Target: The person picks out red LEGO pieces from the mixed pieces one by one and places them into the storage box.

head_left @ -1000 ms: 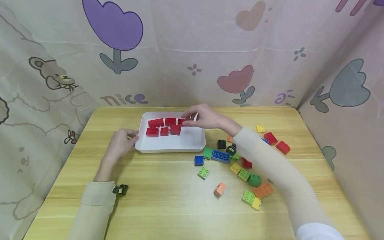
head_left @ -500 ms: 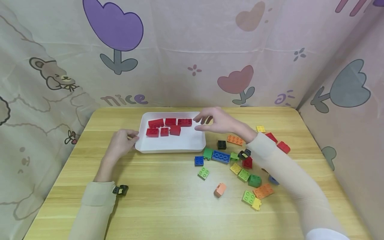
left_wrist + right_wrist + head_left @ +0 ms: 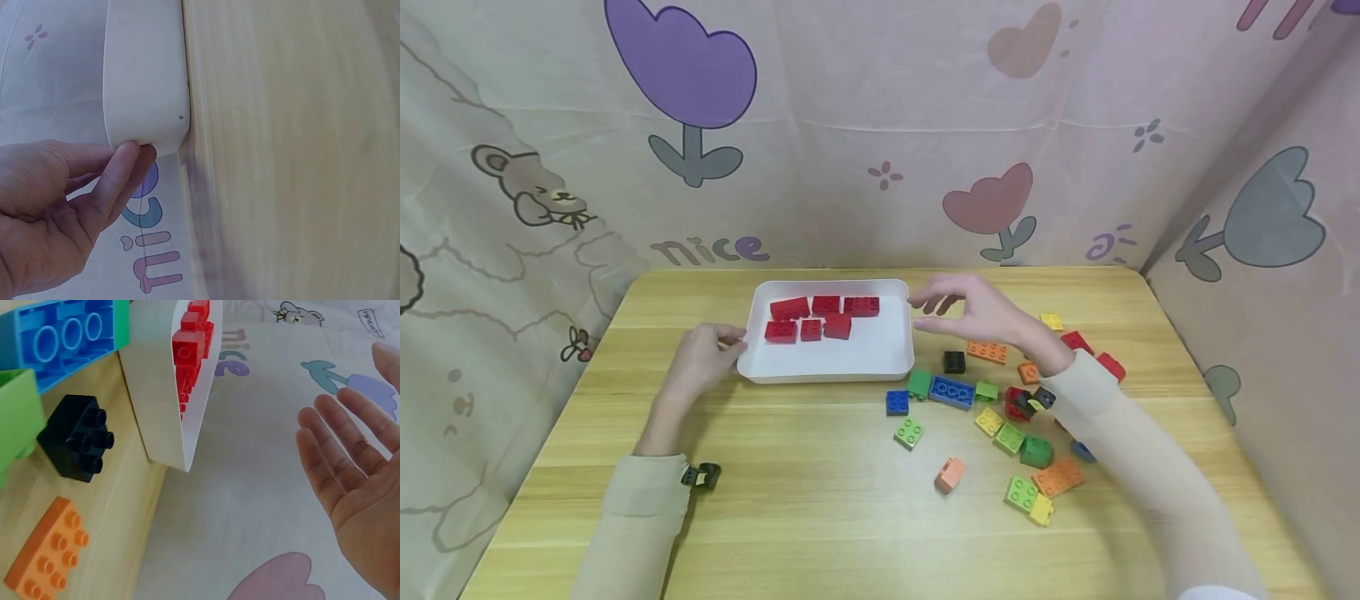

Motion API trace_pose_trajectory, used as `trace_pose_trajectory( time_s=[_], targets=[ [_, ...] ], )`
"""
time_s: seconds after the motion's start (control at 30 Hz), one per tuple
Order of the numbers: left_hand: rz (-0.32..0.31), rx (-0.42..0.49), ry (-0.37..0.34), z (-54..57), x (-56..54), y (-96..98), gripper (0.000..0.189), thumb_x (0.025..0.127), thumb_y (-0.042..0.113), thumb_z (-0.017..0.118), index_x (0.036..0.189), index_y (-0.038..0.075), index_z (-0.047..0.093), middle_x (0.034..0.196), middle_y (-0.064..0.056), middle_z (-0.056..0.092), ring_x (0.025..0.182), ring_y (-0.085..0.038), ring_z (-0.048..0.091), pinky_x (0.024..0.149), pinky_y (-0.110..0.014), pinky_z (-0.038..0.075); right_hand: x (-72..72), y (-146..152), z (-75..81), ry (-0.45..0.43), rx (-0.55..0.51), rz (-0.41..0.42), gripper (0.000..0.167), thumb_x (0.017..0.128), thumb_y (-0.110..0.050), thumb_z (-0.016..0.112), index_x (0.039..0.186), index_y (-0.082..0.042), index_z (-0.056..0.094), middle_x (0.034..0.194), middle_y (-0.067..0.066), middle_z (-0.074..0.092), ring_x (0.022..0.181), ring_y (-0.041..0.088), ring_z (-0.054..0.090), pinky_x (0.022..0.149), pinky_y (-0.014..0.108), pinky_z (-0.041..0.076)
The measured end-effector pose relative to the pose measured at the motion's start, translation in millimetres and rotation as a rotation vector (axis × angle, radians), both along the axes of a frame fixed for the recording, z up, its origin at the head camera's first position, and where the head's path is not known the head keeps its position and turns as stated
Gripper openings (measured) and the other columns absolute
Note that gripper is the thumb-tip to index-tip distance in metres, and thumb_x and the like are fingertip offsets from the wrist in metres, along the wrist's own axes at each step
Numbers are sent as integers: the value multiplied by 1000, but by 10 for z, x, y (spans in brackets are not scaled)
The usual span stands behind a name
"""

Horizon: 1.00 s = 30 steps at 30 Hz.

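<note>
My left hand (image 3: 698,360) holds the left end of a white tray (image 3: 831,364), its fingertips against the outer wall of the tray (image 3: 147,81) in the left wrist view. Inside the tray lie several red toy bricks (image 3: 838,326) in two rough rows. Just past the tray's right rim hovers my right hand (image 3: 973,310), fingers spread loosely and holding nothing. The right wrist view shows its bare palm (image 3: 369,500), apart from the tray. Below that hand on the table are a black brick (image 3: 954,362) and an orange brick (image 3: 988,351).
Loose bricks lie right of the tray: a blue one (image 3: 952,392), a light green one (image 3: 908,432), a peach one (image 3: 951,474), and several others. Red bricks (image 3: 1077,342) lie at the far right, partly behind the right sleeve. A printed curtain (image 3: 850,150) stands behind the table.
My right hand has drawn back rightward from over the tray, leaving a red brick at the right end of the back row. My left hand and the tray have stayed put.
</note>
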<state>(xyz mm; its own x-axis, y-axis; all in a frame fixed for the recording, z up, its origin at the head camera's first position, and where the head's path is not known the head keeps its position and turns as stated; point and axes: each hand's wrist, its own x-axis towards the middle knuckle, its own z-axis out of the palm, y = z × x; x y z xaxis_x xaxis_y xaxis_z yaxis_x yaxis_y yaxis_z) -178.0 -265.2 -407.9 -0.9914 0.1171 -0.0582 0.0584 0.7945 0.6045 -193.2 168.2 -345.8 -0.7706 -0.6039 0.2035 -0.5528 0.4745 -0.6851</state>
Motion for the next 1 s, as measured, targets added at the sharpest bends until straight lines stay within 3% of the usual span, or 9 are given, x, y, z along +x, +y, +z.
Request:
trace_pose_trajectory(
  time_s=[0.73, 1.0],
  targets=[
    [4, -7, -1, 0, 8, 5, 34, 104, 8, 62, 131, -11, 67, 115, -31, 74, 86, -29, 75, 63, -24, 59, 366, 526, -177, 8, -32, -81, 30, 92, -16, 81, 121, -15, 78, 115, 0, 79, 96, 9, 72, 89, 30, 63],
    [4, 4, -6, 21, 13, 10, 34, 104, 8, 61, 131, -12, 66, 116, -32, 73, 86, -30, 75, 63, -23, 59, 495, 722, -265, 4, 26, -102, 30, 92, -17, 82, 121, -10, 78, 112, 9, 80, 96, 14, 73, 84, 34, 65]
  ],
)
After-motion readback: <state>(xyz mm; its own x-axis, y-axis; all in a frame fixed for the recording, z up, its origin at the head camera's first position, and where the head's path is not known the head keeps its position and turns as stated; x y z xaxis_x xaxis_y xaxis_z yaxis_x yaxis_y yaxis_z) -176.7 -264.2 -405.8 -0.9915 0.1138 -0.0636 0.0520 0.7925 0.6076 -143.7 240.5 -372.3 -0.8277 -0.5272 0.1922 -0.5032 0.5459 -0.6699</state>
